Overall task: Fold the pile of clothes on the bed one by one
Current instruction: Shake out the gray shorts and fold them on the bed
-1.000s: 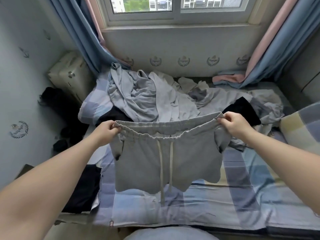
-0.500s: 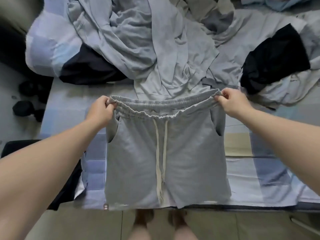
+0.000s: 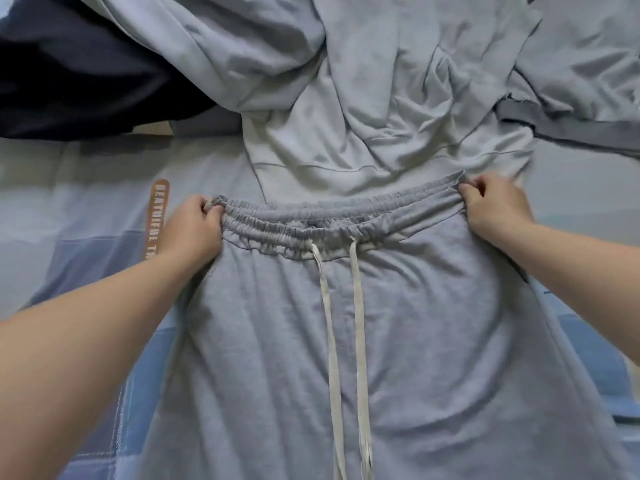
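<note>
On the checked bedsheet, grey shorts stretch between left hand and right hand, each gripping a waistband corner.

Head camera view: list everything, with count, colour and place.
grey shorts: one, grey, spread on the bed, centre
drawstring: two ends, off-white, trailing from the waistband's middle
pale garments: heap, count unclear, light grey, beyond the waistband
dark garment: one, navy or black, top left
bed cover: one, blue-grey checks, under the clothes
label: one, brown, white lettering, on the cover, left of the shorts
left hand: one, grips the waistband's left end
right hand: one, grips the waistband's right end
</note>
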The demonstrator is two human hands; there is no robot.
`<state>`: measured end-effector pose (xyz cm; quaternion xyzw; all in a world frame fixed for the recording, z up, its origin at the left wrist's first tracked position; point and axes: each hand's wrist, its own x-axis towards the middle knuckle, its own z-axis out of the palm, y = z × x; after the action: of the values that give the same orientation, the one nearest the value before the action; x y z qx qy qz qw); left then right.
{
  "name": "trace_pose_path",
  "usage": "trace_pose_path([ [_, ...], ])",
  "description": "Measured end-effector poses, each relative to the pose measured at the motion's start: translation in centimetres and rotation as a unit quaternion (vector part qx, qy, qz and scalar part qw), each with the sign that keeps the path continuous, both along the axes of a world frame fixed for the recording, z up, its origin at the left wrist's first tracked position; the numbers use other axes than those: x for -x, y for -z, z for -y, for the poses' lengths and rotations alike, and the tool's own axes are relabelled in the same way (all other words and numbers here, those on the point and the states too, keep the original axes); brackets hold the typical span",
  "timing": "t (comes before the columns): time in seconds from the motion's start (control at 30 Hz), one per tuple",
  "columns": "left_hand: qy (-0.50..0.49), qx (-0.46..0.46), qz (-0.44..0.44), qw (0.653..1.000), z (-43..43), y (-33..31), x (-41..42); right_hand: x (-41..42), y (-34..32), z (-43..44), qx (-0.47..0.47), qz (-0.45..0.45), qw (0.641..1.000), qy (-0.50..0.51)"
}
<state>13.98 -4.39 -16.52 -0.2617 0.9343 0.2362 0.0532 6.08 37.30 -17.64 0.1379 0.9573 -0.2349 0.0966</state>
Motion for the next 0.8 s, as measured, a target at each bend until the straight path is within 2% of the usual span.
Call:
trace_pose_path([
  [0.1,-0.031,-0.015,-0.022,0.999,-1.1,0.0,-0.6,-0.3,-0.6,0.0,0.016,0.002,1.000,-0.001],
  [0.2,-0.023,0.039,-0.038,0.998,-3.2,-2.5,-1.6,-1.8,-3.0,-0.3,0.070,0.050,0.996,-0.006],
  [0.27,0.026,0.067,-0.046,0.996,-5.8,-4.7,-2.0,-3.1,-4.6,-1.0,0.091,0.095,0.991,-0.012],
  [0.37,0.139,0.035,-0.034,0.989,-11.1,-7.0,-1.9,-5.5,-6.3,-3.1,0.100,0.160,0.982,-0.017],
  [0.47,0.241,-0.040,-0.002,0.970,-17.2,-7.7,-1.3,-9.0,-7.1,-5.5,0.107,0.220,0.969,-0.021],
  [0.57,0.299,-0.112,0.058,0.946,-23.8,-7.4,0.0,-13.1,-6.6,-8.2,0.133,0.241,0.961,-0.020],
  [0.7,0.354,-0.106,0.109,0.923,-31.3,-5.4,2.7,-17.8,-5.0,-11.5,0.137,0.237,0.960,-0.061],
  [0.8,0.367,-0.060,0.151,0.916,-34.5,-3.4,4.7,-19.8,-4.6,-13.3,0.114,0.267,0.953,-0.085],
])
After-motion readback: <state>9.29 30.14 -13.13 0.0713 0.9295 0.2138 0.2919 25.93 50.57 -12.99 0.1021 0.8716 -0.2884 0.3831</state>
